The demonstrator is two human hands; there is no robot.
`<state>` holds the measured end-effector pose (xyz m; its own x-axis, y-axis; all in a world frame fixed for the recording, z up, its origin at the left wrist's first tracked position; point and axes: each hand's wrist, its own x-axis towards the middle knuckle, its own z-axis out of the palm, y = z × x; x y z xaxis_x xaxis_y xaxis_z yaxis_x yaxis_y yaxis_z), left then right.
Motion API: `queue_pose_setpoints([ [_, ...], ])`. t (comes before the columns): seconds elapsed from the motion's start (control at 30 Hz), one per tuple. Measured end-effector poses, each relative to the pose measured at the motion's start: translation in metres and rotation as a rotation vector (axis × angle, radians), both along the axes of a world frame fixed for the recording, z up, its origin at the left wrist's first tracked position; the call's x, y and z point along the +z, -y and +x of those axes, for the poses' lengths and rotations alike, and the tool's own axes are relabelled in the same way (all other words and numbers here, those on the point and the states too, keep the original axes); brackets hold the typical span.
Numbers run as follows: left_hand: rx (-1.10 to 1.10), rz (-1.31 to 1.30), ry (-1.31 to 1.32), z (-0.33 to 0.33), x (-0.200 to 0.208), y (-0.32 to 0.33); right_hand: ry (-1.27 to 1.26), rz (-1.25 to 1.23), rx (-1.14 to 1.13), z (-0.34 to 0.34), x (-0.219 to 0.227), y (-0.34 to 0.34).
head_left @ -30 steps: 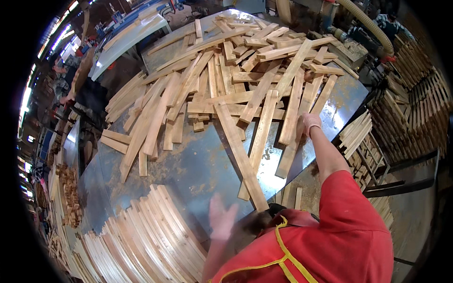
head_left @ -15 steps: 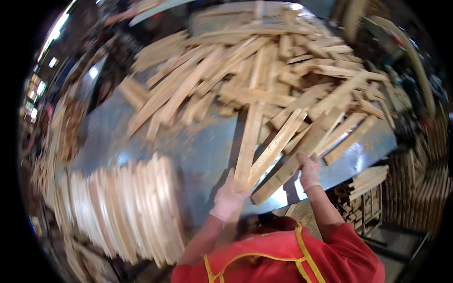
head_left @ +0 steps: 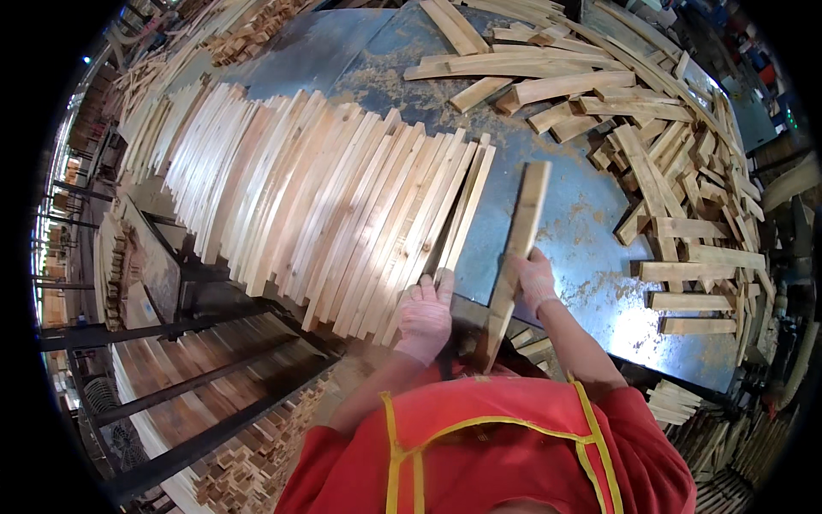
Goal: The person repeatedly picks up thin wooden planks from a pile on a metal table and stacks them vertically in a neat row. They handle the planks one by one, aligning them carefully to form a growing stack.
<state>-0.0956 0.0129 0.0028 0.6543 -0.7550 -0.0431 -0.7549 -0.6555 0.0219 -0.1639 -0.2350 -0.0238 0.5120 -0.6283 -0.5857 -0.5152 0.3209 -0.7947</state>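
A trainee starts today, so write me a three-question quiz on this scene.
1. Which hand grips the single long brown wooden board?
2. True or false: the row of pale, narrow wooden strips lies right of the jumbled heap of wooden boards.
3. Fill in: the red cloth apron has ____ edging.

Key: 1. The pale-gloved right hand. 2. False. 3. Yellow.

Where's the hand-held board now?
In the head view, just right of centre: the board is in the right hand, between the row of slats on its left and the jumbled pile on its right.
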Motion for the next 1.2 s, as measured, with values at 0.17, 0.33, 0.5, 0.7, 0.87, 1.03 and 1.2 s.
queue_pose_setpoints([
  [0.17,0.007,-0.254,-0.269,-0.029,-0.018,-0.033,0.038,-0.052,0.134,0.039,-0.009,-0.03],
  [0.33,0.566,-0.485,-1.309,-0.011,-0.001,-0.056,0.04,-0.172,0.221,0.044,-0.024,-0.05],
  [0.5,0.281,-0.463,-0.557,-0.008,-0.042,-0.075,0.059,-0.166,0.219,0.045,-0.024,-0.052],
  [0.7,0.352,-0.395,-0.342,0.004,0.037,-0.078,0.224,0.097,0.376,0.061,-0.018,-0.067],
  [0.87,0.31,-0.432,0.005,0.015,0.043,-0.042,0.339,0.678,0.555,0.047,0.015,-0.036],
  [1.03,0.194,-0.494,-0.09,-0.008,0.036,0.032,0.491,0.63,0.427,0.021,0.055,-0.025],
  [1.2,-0.027,-0.686,-0.228,-0.031,0.045,0.094,0.361,-0.322,0.668,0.0,0.049,0.127],
])
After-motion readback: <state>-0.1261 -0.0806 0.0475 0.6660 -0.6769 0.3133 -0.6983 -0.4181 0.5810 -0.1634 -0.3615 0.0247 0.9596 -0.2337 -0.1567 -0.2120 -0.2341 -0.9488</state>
